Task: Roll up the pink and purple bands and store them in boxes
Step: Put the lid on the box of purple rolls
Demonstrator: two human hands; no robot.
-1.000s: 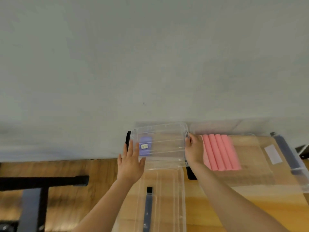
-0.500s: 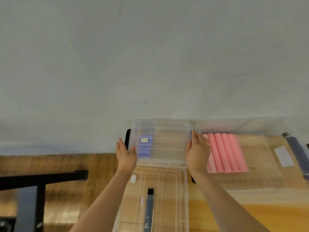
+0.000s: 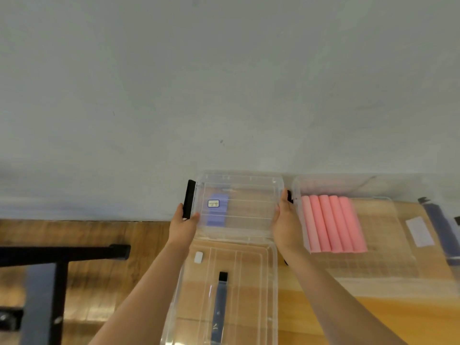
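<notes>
**Lid going on the purple box**

Both hands, left (image 3: 183,226) and right (image 3: 286,224), grip the ends of the clear box (image 3: 239,205) at the desk's far edge, the purple roll (image 3: 217,209) inside. Uneven pressure could leave a clasp unlatched. The pink rolls (image 3: 332,224) sit boxed alongside. The wooden desk (image 3: 348,312) meets a pale wall (image 3: 224,83).

Box label (image 3: 213,203): print illegible

5 pink rolls (image 3: 333,224) boxed; purple roll (image 3: 217,212) boxed.
</notes>
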